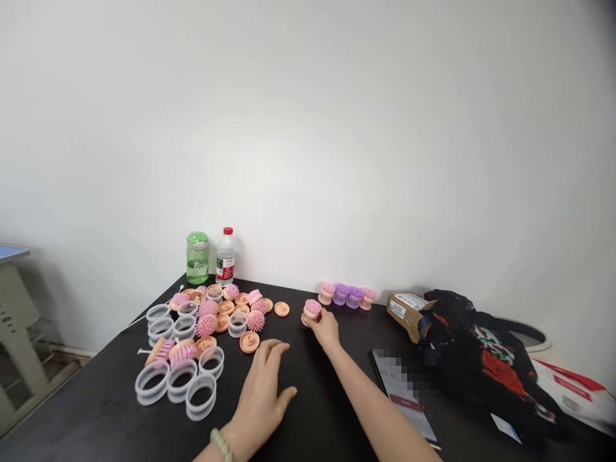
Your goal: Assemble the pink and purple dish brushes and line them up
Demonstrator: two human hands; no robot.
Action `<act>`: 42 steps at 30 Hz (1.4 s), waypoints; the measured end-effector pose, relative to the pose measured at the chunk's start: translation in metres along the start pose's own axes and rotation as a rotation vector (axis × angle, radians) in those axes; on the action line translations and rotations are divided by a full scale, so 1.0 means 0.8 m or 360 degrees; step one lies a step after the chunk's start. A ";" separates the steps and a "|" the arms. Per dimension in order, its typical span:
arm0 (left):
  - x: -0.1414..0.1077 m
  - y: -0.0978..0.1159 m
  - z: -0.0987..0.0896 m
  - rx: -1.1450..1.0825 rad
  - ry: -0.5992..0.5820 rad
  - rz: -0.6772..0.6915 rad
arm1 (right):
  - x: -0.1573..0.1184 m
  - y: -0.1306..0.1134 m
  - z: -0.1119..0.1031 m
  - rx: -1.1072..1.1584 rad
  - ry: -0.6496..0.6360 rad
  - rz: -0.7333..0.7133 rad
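My right hand is closed around a pink scalp massage brush with an orange base, bristles facing up. My left hand is over the table with its fingers apart, holding nothing. Nearest to it lies an orange disc cap with a small knob. Further left are loose parts: pink bristle heads, more orange caps and clear plastic rings. Along the wall beyond my right hand stand several whole brushes in a row, pink ones and purple ones.
A green bottle and a red-capped water bottle stand at the back left of the black table. To the right are a tablet-like device, a cardboard box and a black patterned bag.
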State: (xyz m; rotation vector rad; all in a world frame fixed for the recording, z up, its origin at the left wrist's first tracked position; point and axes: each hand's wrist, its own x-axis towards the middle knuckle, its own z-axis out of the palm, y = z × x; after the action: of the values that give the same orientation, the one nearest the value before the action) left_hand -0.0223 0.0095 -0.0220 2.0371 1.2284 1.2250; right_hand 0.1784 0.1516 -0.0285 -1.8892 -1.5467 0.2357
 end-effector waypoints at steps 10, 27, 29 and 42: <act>-0.006 -0.024 0.012 0.0198 0.0097 0.0191 | 0.066 0.000 0.016 -0.0239 0.0092 0.0351; -0.007 0.005 0.006 0.0387 -0.0240 0.0250 | 0.036 -0.018 0.039 -0.0118 -0.0133 -0.0519; -0.007 0.010 0.003 0.0433 -0.0297 0.0249 | 0.024 -0.034 0.048 -0.0101 -0.0222 -0.0718; 0.007 -0.001 -0.022 0.1241 0.0044 -0.0005 | -0.081 -0.042 -0.004 -0.0096 -0.0604 -0.1079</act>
State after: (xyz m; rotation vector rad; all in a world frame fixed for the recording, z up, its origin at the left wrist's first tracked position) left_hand -0.0369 0.0139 -0.0111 2.5262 1.9343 0.8309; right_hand 0.1352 0.0930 -0.0236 -1.2996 -2.3723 0.2465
